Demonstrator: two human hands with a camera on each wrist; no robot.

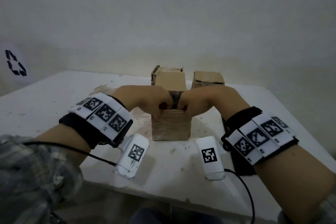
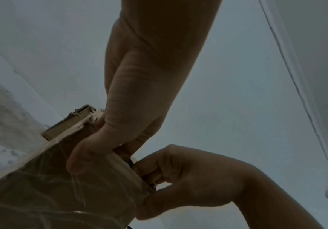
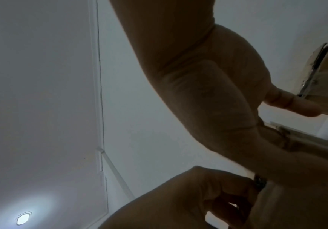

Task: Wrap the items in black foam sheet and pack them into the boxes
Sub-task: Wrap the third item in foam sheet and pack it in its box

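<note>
While upright in the box [image 1: 171, 127], wrapped item [image 1: 175, 99] in both hands' grip [image 1: 154, 100] [image 1: 198, 100].

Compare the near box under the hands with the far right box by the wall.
The near box stands open at the top, with the left hand and right hand pushing a dark wrapped item into it; the far right box is untouched. The near box wears crinkled clear tape; the far right box looks plainer. Both are small brown cardboard boxes on the white table.

Hands [image 1: 172, 104] hide box's [image 1: 171, 125] contents, perhaps foam.
</note>
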